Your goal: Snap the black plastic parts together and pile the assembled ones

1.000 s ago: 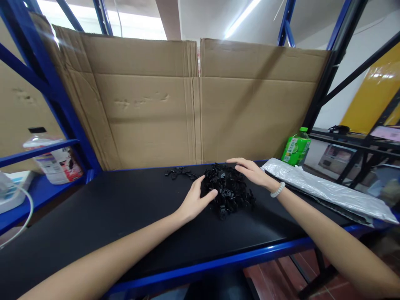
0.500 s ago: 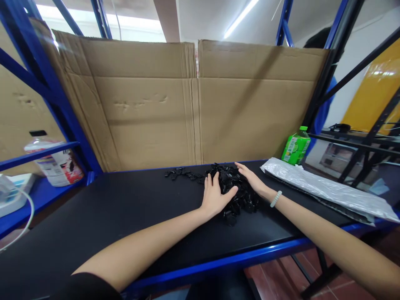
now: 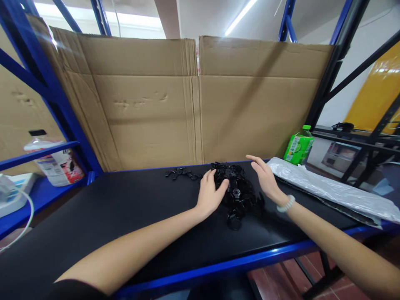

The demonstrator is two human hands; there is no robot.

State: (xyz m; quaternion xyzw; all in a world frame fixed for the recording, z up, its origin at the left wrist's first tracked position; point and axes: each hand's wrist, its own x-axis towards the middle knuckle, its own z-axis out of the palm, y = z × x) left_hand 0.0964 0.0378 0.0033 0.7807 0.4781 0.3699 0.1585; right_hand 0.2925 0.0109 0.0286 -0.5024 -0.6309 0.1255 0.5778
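Note:
A heap of small black plastic parts [image 3: 239, 193] lies on the black tabletop [image 3: 140, 204]. Against its left side rests my left hand [image 3: 211, 193], thumb apart from the fingers, holding nothing. To the right of the heap is my right hand [image 3: 265, 179], fingers stretched out and apart from the parts, with a pale beaded bracelet [image 3: 286, 203] on the wrist. A thin trail of the same black parts [image 3: 181, 172] reaches left from the heap near the table's back edge.
Cardboard panels [image 3: 150, 108] stand behind the table. At the right are a green bottle [image 3: 299, 146] and a silvery plastic package [image 3: 331, 191]. On the left, a large labelled bottle [image 3: 56, 160] and a white device [image 3: 17, 191] sit beyond the blue frame [image 3: 78, 137].
My right hand has moved right, away from the heap. My left hand has shifted slightly left, and more of the heap shows between the hands.

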